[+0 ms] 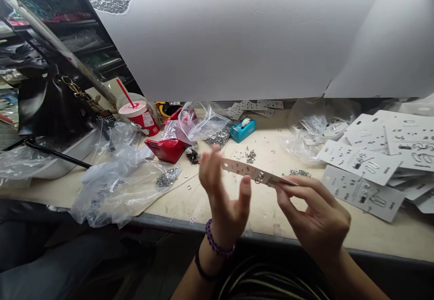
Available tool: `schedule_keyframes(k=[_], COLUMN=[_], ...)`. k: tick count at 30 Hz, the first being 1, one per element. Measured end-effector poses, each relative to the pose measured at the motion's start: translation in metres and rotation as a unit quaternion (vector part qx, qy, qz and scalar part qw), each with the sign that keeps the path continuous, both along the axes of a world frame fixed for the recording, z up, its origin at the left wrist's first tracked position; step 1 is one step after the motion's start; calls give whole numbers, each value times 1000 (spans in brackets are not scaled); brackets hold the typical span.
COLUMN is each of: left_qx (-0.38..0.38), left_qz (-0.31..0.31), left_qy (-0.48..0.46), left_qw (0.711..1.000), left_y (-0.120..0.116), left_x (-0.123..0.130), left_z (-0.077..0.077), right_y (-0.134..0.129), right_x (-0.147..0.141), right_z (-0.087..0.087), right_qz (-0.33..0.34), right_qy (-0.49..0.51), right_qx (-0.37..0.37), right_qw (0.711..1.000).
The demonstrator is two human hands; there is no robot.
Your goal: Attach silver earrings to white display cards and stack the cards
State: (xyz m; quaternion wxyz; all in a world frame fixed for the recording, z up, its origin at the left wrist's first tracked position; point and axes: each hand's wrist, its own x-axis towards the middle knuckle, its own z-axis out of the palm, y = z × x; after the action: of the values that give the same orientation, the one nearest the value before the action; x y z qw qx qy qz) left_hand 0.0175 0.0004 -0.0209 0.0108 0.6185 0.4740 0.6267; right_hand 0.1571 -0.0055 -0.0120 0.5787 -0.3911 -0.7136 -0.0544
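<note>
My right hand (pixel 317 218) pinches the right end of an earring card (pixel 249 170) between thumb and fingers. The card is tilted nearly edge-on, above the worktable (pixel 217 205), with small metal earrings along its face. My left hand (pixel 225 200) is raised beside the card's left end, its thumb spread away from the fingers. Whether those fingertips touch the card's edge I cannot tell. Below and beyond the card lie a small heap of metal pieces (pixel 251 156) and another small pile (pixel 300 173) near my right knuckles.
Filled earring cards (pixel 362 191) are piled at the right. Behind stand a teal tape dispenser (pixel 243 129), a red container (pixel 166 150) and a red cup with a straw (pixel 139 118). Plastic bags (pixel 111 187) cover the left side. A white panel (pixel 237 42) rises at the back.
</note>
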Motion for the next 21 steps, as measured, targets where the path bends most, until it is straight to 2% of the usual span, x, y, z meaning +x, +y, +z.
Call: schedule_keyframes(k=[1, 3, 6, 10, 13, 15, 17, 18, 19, 21], left_qx=[-9, -59, -97, -114, -147, -156, -150, -147, -148, -160], left_qz=[-21, -50, -87, -190, -259, -319, -385, -415, -439, -470], left_qy=[88, 173, 157, 124, 70, -4, -94, -135, -169, -221], left_qw=[996, 982, 979, 967, 952, 935, 906, 888, 870, 840], left_y=[-2, -6, -6, 2, 8, 10, 11, 11, 10, 8], left_x=[-1, 0, 0, -12, -24, -28, -28, -27, -25, -21], left_z=[4, 9, 12, 9, 5, 1, -2, -4, -5, -7], right_y=[-1, -4, -7, -8, -7, -6, -4, -3, -2, 0], right_x=[-1, -4, -6, -2, 6, 11, 13, 12, 9, 3], right_z=[-1, -3, -7, -3, 7, 13, 17, 18, 18, 20], right_qz=[3, 9, 36, 105, 227, 335, 403, 404, 386, 330], right_qy=[0, 3, 15, 28, 16, 50, 133, 173, 198, 183], right_qx=[-4, -14, -43, -92, -175, -252, -305, -315, -315, -297], right_qw=[1000, 1000, 998, 990, 958, 906, 853, 841, 844, 877])
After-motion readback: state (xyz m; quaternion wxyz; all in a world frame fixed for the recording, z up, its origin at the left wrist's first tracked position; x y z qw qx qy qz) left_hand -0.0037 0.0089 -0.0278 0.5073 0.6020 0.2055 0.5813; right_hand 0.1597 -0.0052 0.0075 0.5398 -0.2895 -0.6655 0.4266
